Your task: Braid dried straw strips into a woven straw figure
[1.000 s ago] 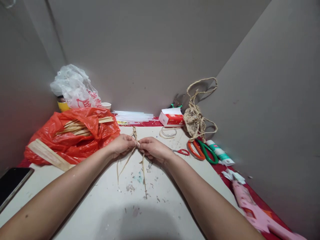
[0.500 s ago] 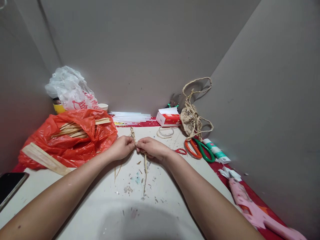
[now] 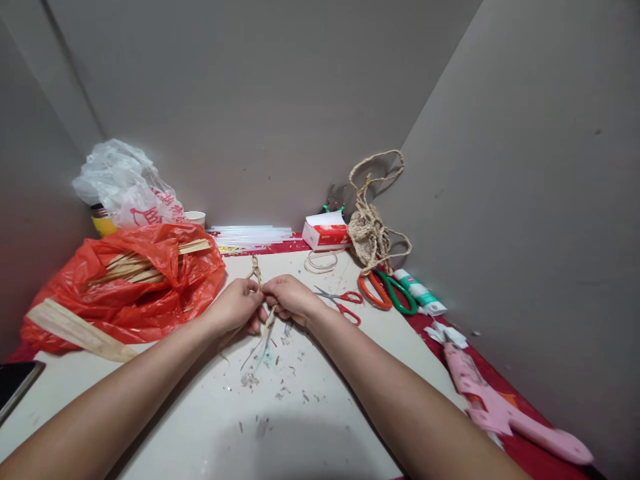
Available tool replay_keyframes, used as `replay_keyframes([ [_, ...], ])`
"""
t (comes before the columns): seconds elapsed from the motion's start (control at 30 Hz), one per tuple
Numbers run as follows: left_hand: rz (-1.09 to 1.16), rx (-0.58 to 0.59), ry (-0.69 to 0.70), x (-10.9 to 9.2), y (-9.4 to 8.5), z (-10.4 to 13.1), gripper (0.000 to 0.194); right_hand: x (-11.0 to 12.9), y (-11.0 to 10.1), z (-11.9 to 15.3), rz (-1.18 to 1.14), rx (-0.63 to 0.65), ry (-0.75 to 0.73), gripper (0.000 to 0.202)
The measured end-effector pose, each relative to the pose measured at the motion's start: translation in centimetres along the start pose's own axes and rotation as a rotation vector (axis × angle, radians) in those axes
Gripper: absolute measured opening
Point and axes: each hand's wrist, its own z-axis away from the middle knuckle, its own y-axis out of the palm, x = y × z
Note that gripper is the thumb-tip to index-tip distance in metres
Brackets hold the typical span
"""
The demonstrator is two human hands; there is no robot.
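Over the middle of the white board, my left hand [image 3: 239, 303] and my right hand [image 3: 289, 298] meet with fingertips pinched together. Between them is a thin braided straw cord [image 3: 257, 268], whose looped end pokes out beyond the fingers. Loose straw strands [image 3: 265, 337] hang from beneath my right hand toward me, and a fine strand trails below my left hand. The exact grip point is hidden by the fingers. Just right of my right hand lie small red-handled scissors [image 3: 345, 300], blades apart.
A red plastic bag [image 3: 150, 313] of straw strips sits left, a phone [image 3: 20, 387] nearer. Behind are clear glue sticks [image 3: 250, 235] and a red-white box [image 3: 325, 233]. At right are coiled braided rope [image 3: 370, 233], large orange-and-green-handled scissors [image 3: 376, 293] and a pink glue gun [image 3: 495, 403].
The view has shifted a little, so things sit further left. The hanging strand, straight before, now slants and shows as several ends. More of the small scissors is visible.
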Motion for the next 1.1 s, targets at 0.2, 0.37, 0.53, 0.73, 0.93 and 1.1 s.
replay_keyframes([
  [0.2,-0.013,-0.124,0.109,1.4,1.3,-0.3,0.012,-0.1,0.1,0.1,-0.073,-0.016,0.003,0.023],
  [0.37,0.085,-0.051,0.013,0.0,0.8,0.0,0.01,-0.2,-0.6,-0.1,-0.047,0.036,0.008,0.022],
  [0.53,0.049,-0.036,-0.097,-1.2,-0.8,0.2,0.02,0.1,-1.2,0.0,-0.069,0.141,0.023,0.02],
  [0.73,-0.069,0.012,-0.062,-0.5,-2.8,0.1,0.027,0.2,-1.8,-0.2,-0.044,0.252,0.04,0.01],
  [0.93,-0.312,0.07,-0.105,-2.3,-5.1,1.1,0.029,0.2,-2.2,-0.6,-0.062,0.316,0.043,0.007],
  [1.1,-0.551,0.02,-0.121,-6.5,-7.0,4.0,0.024,0.4,-2.3,-0.5,-0.08,0.317,0.059,0.008],
])
